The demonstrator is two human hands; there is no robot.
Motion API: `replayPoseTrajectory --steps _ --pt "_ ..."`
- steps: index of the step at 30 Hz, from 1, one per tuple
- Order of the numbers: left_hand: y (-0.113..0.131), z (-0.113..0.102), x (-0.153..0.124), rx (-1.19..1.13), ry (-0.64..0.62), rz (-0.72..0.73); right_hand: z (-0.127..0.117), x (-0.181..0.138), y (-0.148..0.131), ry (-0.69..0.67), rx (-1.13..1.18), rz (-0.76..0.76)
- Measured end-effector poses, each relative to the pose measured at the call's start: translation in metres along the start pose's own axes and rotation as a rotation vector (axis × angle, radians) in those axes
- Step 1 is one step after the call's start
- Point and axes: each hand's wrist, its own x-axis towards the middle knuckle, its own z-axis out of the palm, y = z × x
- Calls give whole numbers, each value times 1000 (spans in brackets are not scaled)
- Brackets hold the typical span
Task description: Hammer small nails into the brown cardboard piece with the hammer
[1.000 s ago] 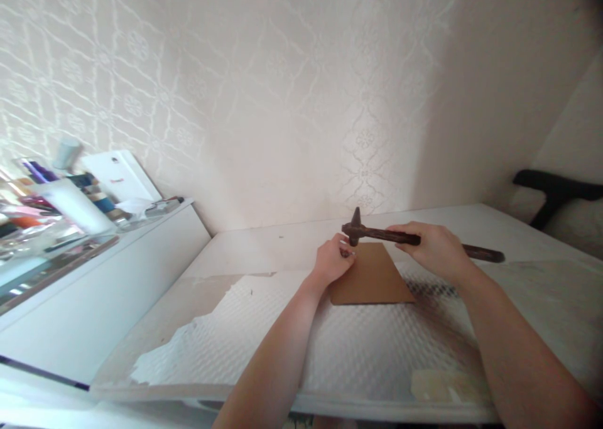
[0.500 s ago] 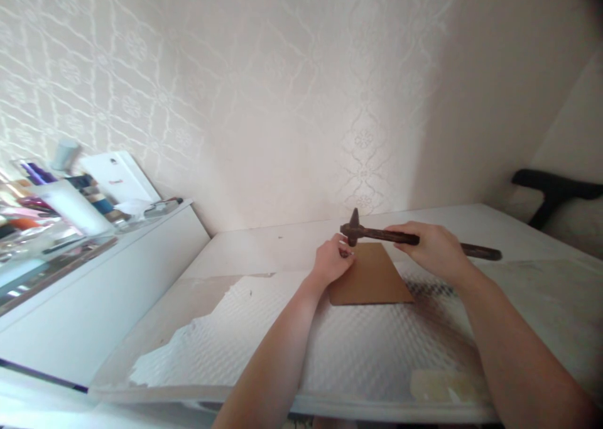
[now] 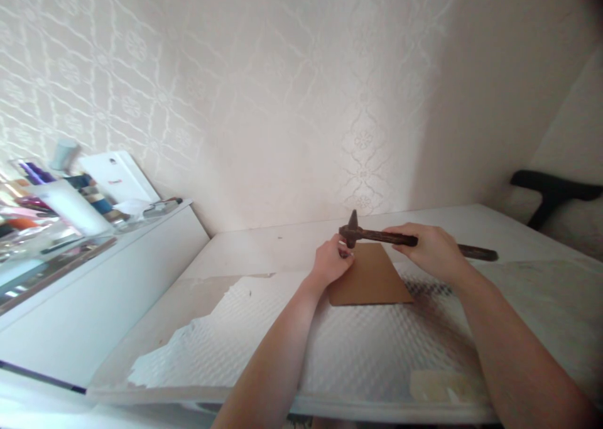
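My right hand (image 3: 431, 250) is wrapped round the shaft of a dark, rusty hammer (image 3: 372, 234), held level above a brown board (image 3: 370, 275) that lies flat on the table. The hammer's head points down over the board's far left corner. Just beneath that head, my left hand (image 3: 332, 259) is pinched shut at the same corner, on something too small to make out. The hammer's handle end (image 3: 478, 252) sticks out to the right past my right hand.
The board rests on a white textured sheet (image 3: 367, 347) covering a worn table top (image 3: 264, 247). A white cabinet (image 3: 94, 272) at the left carries bottles and clutter (image 3: 61, 190). A black chair arm (image 3: 551, 190) stands at the far right. A patterned wall (image 3: 282, 102) rises behind.
The hammer and both hands have barely shifted, a little to the left; the grip and pinch are unchanged.
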Motion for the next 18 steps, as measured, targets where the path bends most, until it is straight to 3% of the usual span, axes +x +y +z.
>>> replayPoseTrajectory --steps 18 --pt "0 0 1 -2 3 -15 1 0 0 -24 -10 3"
